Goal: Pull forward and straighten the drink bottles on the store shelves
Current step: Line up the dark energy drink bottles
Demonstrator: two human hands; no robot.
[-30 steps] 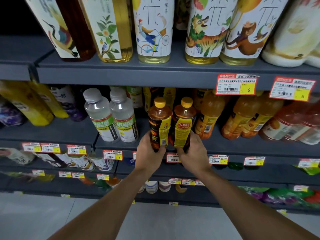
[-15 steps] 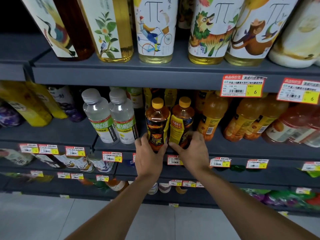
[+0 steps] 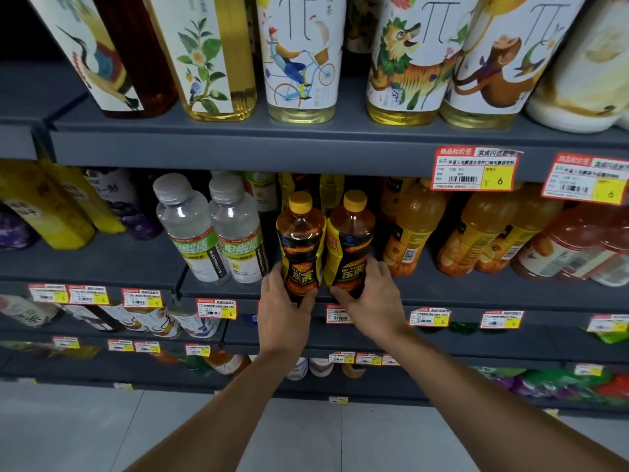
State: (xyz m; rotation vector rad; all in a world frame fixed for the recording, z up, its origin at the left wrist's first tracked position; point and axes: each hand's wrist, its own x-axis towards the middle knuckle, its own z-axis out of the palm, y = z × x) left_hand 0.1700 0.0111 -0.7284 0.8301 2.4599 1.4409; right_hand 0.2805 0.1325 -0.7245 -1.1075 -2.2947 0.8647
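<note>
Dark grey metal store shelving [image 3: 238, 144] is seen across the whole frame, stacked in several tiers. Each tier is fronted by a flat edge strip; red-and-yellow price tags [image 3: 474, 169] are clipped along these strips, with more on the lower tiers [image 3: 216, 309]. A seam between two shelving bays [image 3: 42, 131] is seen at upper left, the left bay set slightly lower. Pale grey floor tiles [image 3: 85, 427] with thin grout lines are seen below the bottom tier. Lighting is dim and cool; the upper-left corner is lost in shadow.
</note>
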